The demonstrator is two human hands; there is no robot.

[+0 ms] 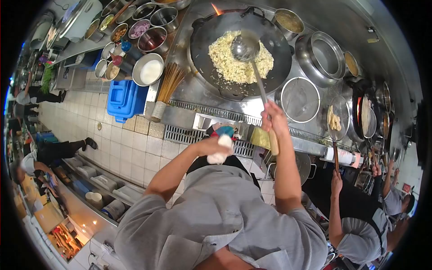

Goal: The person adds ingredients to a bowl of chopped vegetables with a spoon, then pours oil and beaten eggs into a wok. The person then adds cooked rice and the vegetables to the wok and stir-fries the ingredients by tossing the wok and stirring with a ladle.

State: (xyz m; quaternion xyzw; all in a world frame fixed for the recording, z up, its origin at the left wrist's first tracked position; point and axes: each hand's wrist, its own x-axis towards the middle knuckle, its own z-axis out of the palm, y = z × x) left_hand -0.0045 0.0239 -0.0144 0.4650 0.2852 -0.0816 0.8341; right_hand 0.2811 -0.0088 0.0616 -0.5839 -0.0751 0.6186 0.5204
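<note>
My right hand (pixel 274 119) is wrapped round the handle of a metal ladle (pixel 246 46). The ladle's bowl is over the fried rice (pixel 222 60), and the wooden end of its handle points back toward me. The rice lies in a large dark wok (pixel 281 60) on the stove, with a flame (pixel 217 9) at its far edge. Near my waist, my left hand (pixel 207 147) is closed on a bunched white cloth (pixel 220 155). The cloth is apart from the wok.
Left of the wok are a bamboo brush (pixel 168 85), a bowl of white grains (pixel 151 72), several ingredient bowls and a blue bin (pixel 123 99). A round strainer (pixel 300 100) and stacked metal pans (pixel 328 54) stand right. A co-worker's hand (pixel 336 182) holds a skimmer (pixel 337 119).
</note>
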